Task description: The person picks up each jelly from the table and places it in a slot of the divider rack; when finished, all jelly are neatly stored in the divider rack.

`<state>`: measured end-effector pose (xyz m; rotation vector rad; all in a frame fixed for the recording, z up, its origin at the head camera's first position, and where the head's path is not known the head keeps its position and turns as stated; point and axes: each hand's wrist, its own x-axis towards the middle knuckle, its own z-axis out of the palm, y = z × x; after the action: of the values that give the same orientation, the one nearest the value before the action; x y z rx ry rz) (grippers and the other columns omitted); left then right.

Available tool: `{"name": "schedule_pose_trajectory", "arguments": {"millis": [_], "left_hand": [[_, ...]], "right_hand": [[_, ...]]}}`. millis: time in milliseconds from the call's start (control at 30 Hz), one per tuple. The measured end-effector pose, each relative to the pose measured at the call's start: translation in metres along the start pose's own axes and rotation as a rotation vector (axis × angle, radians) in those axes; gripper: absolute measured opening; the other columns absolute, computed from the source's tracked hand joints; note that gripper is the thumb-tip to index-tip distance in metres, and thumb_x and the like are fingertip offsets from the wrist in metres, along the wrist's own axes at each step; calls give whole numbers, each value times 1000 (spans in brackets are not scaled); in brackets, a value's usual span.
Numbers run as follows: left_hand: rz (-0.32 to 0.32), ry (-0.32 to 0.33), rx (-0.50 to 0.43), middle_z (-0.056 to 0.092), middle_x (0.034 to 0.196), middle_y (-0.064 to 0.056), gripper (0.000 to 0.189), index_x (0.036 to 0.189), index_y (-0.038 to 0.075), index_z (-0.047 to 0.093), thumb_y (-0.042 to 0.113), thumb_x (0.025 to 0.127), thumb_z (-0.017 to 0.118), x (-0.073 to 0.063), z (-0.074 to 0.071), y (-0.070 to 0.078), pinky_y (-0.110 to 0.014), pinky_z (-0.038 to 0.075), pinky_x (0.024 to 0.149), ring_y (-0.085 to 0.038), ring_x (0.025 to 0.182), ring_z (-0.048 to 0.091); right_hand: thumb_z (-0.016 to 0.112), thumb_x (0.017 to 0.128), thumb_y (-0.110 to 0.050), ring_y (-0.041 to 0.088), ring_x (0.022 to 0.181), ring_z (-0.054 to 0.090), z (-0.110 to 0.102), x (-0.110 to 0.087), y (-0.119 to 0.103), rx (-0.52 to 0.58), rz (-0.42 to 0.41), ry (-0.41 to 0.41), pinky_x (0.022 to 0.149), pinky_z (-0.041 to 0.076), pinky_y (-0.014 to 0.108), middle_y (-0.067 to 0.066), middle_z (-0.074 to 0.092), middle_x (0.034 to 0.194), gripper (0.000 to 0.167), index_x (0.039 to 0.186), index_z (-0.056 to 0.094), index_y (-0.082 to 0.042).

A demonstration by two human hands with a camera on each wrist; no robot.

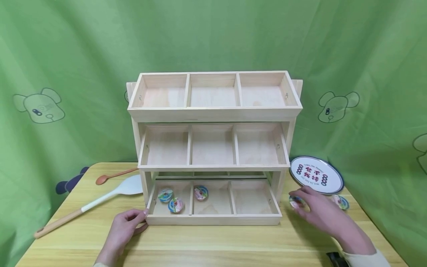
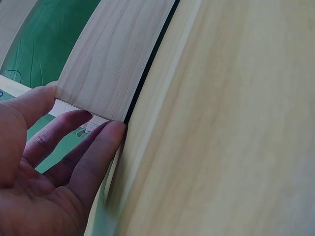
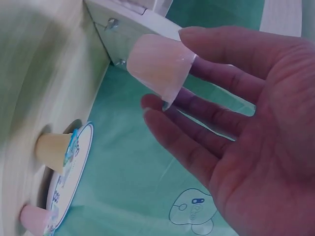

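My right hand [image 1: 318,211] pinches a small jelly cup [image 3: 160,66] by its rim, to the right of the wooden rack. The cup is see-through with pale pink filling; its printed lid shows in the head view. My left hand [image 1: 121,231] grips the front left corner of the rack's bottom tray [image 1: 213,221], thumb at the board's upper edge and a fingertip at its lower edge. Two jelly cups [image 1: 175,205] lie in that tray's left compartment and another jelly cup [image 1: 201,193] in the middle one. Two more jelly cups [image 3: 53,151] stand by the plate.
The three-tier rack [image 1: 215,115] has three compartments per tier. An oval plate [image 1: 313,173] with red characters lies at the right. A white spatula [image 1: 128,185] and a small reddish spoon [image 1: 102,180] lie left. Green curtain [image 1: 213,33] hangs behind the table [image 1: 200,244].
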<state>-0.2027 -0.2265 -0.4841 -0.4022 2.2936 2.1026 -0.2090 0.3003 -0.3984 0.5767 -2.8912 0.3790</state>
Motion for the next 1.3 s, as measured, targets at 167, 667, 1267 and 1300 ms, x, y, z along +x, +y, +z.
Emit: {"name": "schedule_pose_trajectory", "arguments": {"millis": [167, 667, 1267, 1300], "left_hand": [[-3, -2, 8, 60, 107, -18, 25, 102, -13, 68, 11, 94, 68, 0, 0, 1, -31, 61, 83, -21, 94, 62], [5, 3, 3, 61, 104, -16, 24, 99, -11, 68, 12, 94, 68, 0, 1, -2, -31, 61, 83, -20, 94, 62], [8, -6, 9, 60, 105, -17, 26, 100, -11, 68, 14, 93, 69, 0, 1, -1, -32, 60, 84, -22, 95, 61], [7, -4, 10, 60, 105, -17, 26, 100, -12, 68, 14, 93, 69, 0, 1, -1, -32, 60, 84, -22, 95, 61]], "right_hand": [[78, 82, -11, 25, 88, 64, -2, -5, -6, -2, -28, 24, 76, 60, 48, 6, 62, 106, 37, 117, 66, -4], [82, 76, -7, 13, 86, 61, 1, -6, -17, -10, -174, 122, 73, 60, 38, -3, 60, 106, 38, 112, 70, -10], [80, 81, -8, 8, 88, 60, 14, 12, -49, 73, -258, 94, 74, 60, 30, -2, 60, 110, 35, 115, 71, -12], [80, 81, -8, 8, 89, 60, 15, 13, -51, 77, -256, 90, 75, 60, 31, -1, 60, 111, 35, 115, 71, -12]]}}
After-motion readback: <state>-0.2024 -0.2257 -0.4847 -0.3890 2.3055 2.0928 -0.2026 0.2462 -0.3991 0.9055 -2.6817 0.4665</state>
